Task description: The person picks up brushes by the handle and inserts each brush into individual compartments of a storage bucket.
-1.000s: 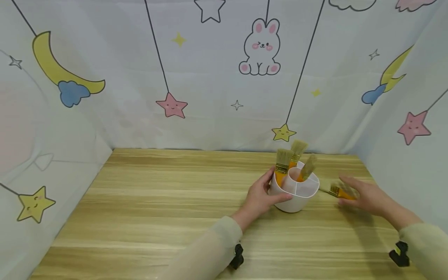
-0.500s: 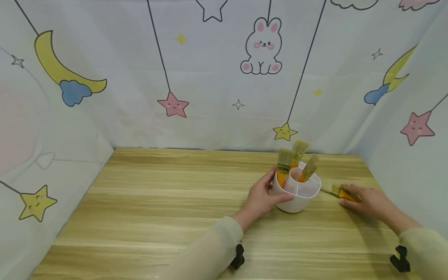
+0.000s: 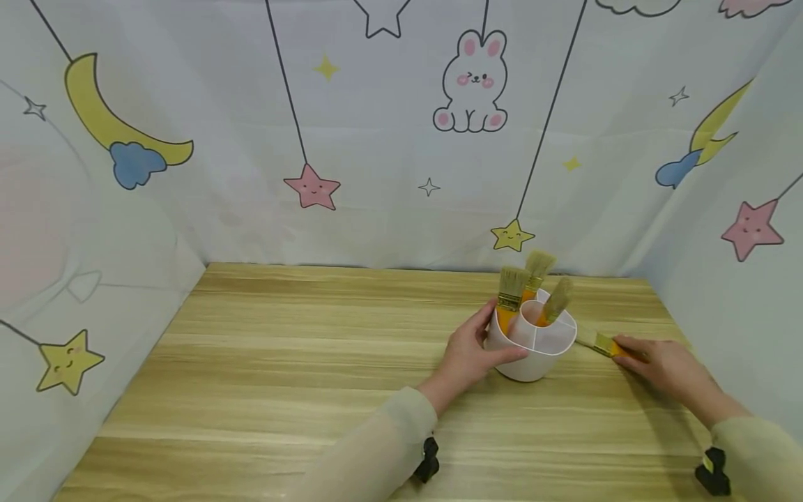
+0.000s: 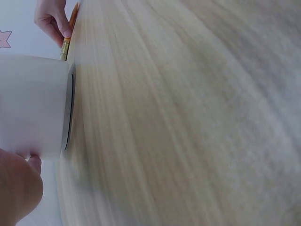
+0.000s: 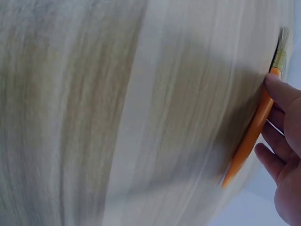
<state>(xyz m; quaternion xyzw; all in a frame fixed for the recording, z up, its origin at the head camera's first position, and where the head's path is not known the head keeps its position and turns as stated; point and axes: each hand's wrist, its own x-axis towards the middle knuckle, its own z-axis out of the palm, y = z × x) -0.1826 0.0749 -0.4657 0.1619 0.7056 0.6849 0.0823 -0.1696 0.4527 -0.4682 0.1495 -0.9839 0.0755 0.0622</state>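
Observation:
A white round holder [image 3: 533,364] with inner dividers stands on the wooden table, right of centre in the head view. My left hand [image 3: 465,355] grips its left side, thumb on the front and fingers behind. Three paintbrushes [image 3: 513,284] poke out of it with bristles up and orange handles down inside. To its right, my right hand [image 3: 670,366] pinches a fourth paintbrush [image 3: 605,344] near the ferrule, bristles pointing toward the holder. In the right wrist view the brush's orange handle [image 5: 254,125] lies low along the tabletop, thumb on top. The left wrist view shows the holder's smooth wall [image 4: 33,103].
The wooden tabletop [image 3: 301,362] stretches away to the left of the holder. White cloth [image 3: 376,125] printed with stars, moons and a rabbit hangs behind and along both sides. A black device [image 3: 426,460] sits at each sleeve cuff.
My right hand has come down onto the paintbrush on the table and its fingers have closed on the handle. The left hand keeps its grip on the holder; the view has shifted slightly.

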